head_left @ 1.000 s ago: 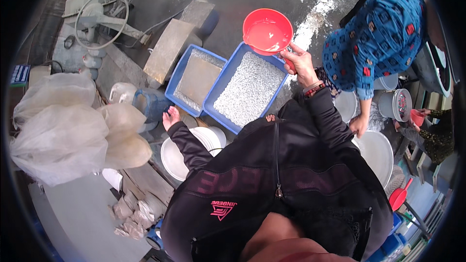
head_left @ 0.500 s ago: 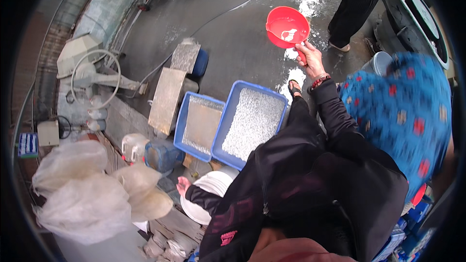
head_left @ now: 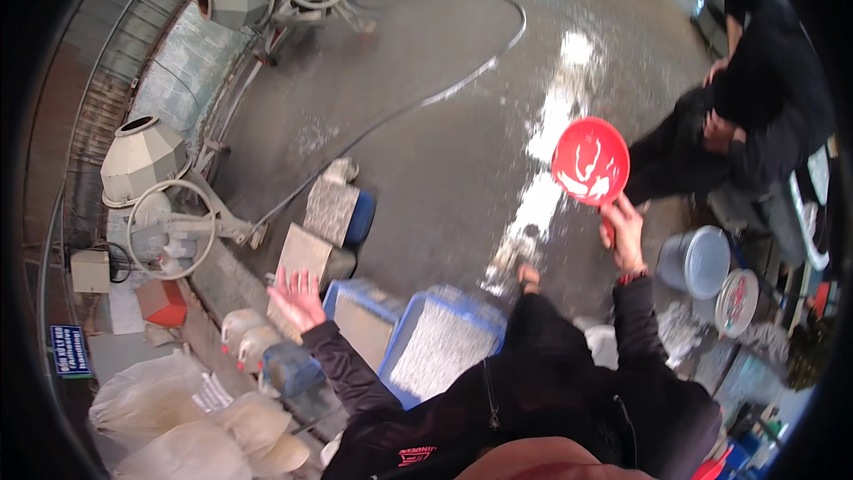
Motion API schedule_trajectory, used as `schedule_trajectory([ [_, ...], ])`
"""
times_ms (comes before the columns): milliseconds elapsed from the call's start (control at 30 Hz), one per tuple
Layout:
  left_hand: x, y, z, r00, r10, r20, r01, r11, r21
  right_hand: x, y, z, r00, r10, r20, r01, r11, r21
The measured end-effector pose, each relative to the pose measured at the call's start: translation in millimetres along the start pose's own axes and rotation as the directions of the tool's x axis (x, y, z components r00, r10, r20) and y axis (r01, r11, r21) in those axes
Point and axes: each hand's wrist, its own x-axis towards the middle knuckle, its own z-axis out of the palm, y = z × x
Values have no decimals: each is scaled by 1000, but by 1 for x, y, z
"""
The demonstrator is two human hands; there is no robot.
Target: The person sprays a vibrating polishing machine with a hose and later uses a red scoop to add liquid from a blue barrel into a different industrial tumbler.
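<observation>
My right hand (head_left: 625,233) is closed round the handle of a red plastic dipper (head_left: 590,156), held out over the wet floor. Bright reflections lie in its bowl; whether there is liquid in it I cannot tell. My left hand (head_left: 298,300) is held out on the left with its fingers spread, holding nothing. It appears near a flat board (head_left: 300,258) and two blue crates. One blue crate (head_left: 396,348) is full of small pale pieces like chips or pebbles; the other crate (head_left: 334,300), beside it, has a flat greyish-brown sheet on top.
A hose (head_left: 404,111) curves across the wet floor (head_left: 426,187). Two drum mixers (head_left: 147,160) stand at the left. Jerrycans (head_left: 253,338) and whitish sacks (head_left: 147,396) lie lower left. A person in black (head_left: 764,98) sits at the right, near a pale bucket (head_left: 696,260).
The view has shifted, showing more floor ahead. My left hand has risen forward from beside the white lids and spread. The dipper sits further right and lower; the person in blue is gone from view.
</observation>
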Motion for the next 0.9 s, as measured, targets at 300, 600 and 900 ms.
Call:
schedule_trajectory([
  [300,85,-147,254,837,-338,431,314,941,127,146,-77,24,998,-58,-12,59,995,84],
  [600,187,-149,279,968,-191,162,191,981,18,269,-129,41,995,-66,-74,70,996,61],
  [900,358,-205,481,976,-108,190,99,993,57,420,-160,29,970,-82,-228,110,988,113],
])
